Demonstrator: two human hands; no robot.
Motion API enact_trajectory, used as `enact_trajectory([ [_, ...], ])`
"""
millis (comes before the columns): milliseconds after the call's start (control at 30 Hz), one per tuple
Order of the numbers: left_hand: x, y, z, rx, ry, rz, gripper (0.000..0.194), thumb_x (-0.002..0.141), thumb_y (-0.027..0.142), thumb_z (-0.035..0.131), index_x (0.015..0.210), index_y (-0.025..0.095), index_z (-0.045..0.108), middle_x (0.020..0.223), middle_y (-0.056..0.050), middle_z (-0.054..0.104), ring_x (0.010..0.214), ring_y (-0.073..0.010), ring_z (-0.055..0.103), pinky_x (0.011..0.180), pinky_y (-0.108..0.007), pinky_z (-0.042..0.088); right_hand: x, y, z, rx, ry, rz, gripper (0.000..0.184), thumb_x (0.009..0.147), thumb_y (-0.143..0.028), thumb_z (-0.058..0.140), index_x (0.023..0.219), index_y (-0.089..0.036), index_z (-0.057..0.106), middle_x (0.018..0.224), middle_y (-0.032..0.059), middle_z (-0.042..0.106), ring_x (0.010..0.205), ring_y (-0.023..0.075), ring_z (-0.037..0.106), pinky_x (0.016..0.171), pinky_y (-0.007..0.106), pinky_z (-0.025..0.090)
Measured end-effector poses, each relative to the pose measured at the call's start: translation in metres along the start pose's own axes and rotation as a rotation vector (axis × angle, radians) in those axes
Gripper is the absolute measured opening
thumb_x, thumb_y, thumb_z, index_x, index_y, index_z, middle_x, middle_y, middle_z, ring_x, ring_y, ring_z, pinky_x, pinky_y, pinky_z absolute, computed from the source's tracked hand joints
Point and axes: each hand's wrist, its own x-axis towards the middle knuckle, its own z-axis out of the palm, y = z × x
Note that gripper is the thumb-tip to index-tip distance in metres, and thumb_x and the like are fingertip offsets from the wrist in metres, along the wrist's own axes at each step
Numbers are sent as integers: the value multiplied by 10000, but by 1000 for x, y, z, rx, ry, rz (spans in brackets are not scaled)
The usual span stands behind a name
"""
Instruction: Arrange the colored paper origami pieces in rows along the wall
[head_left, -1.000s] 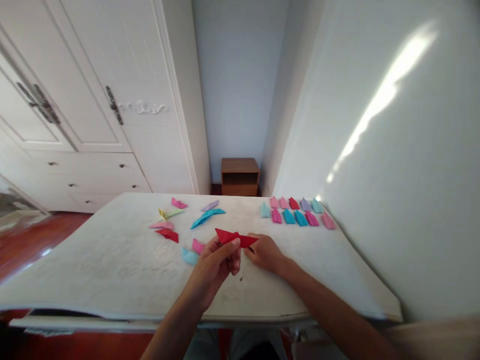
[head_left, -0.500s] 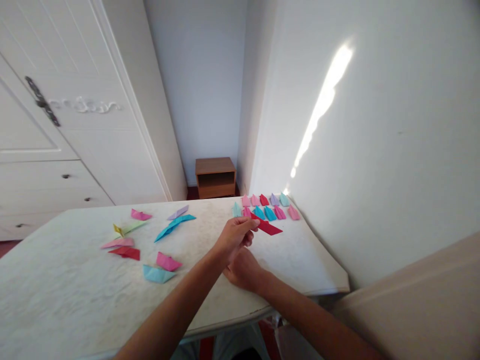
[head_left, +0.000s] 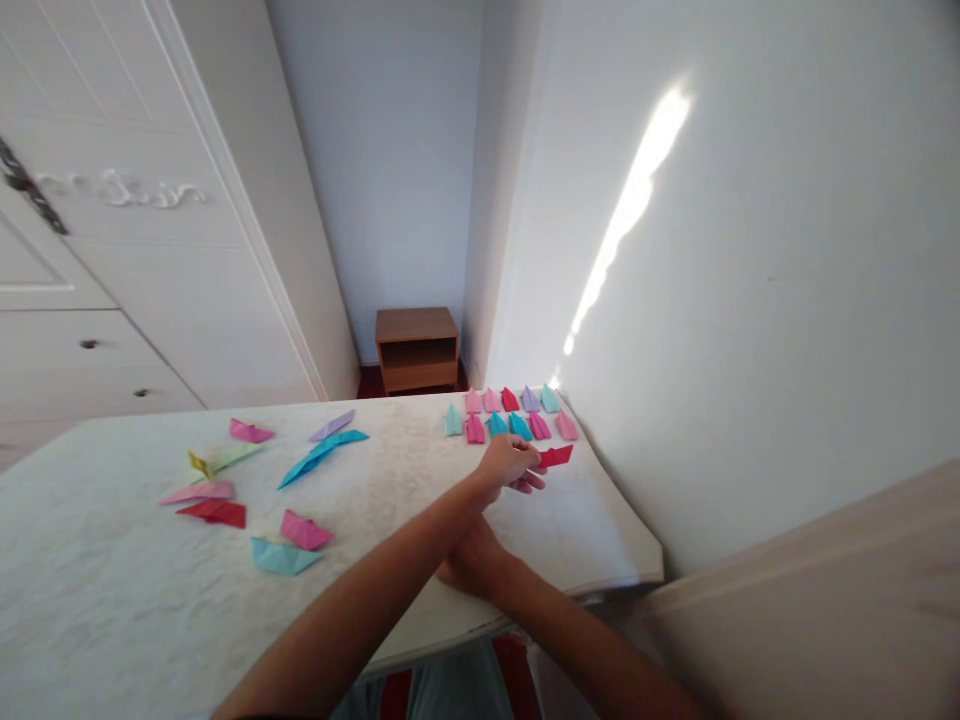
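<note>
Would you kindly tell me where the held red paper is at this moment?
In the head view, the red paper is right of centre, in the left hand, just below the rightmost pink paper.

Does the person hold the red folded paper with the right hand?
No, the left hand pinches the red folded paper at one end, while the right hand is partly hidden behind the left forearm.

Matt red folded paper, smooth wooden cabinet, mottled tabletop

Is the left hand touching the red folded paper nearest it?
Touching. The head view shows the left hand pinching one end of the red folded paper.
</note>
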Motion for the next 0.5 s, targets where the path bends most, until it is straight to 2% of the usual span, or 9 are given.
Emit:
enact_trajectory([
  [167,23,-8,23,120,13,2,105,801,131,537,892,99,578,830,-91,689,539,-123,640,424,-170,411,-11,-3,-4,20,-8,17,340,829,-178,490,1157,-156,578,1261,156,545,1160,300,480,1008,457,365],
  [333,40,-20,35,272,98,91,123,784,156,581,870,83,630,807,-98,680,500,-114,613,436,-178,421,-12,-11,-14,7,-19,91,257,895,-211,457,1128,-195,564,1089,64,585,1008,208,520,989,352,375],
  [500,51,-28,38,410,182,160,190,816,237,568,885,79,649,741,-96,663,500,-136,613,462,-203,442,-10,-9,-14,2,-21,94,226,885,-303,520,1087,-220,582,971,10,581,932,186,521,946,331,376],
])
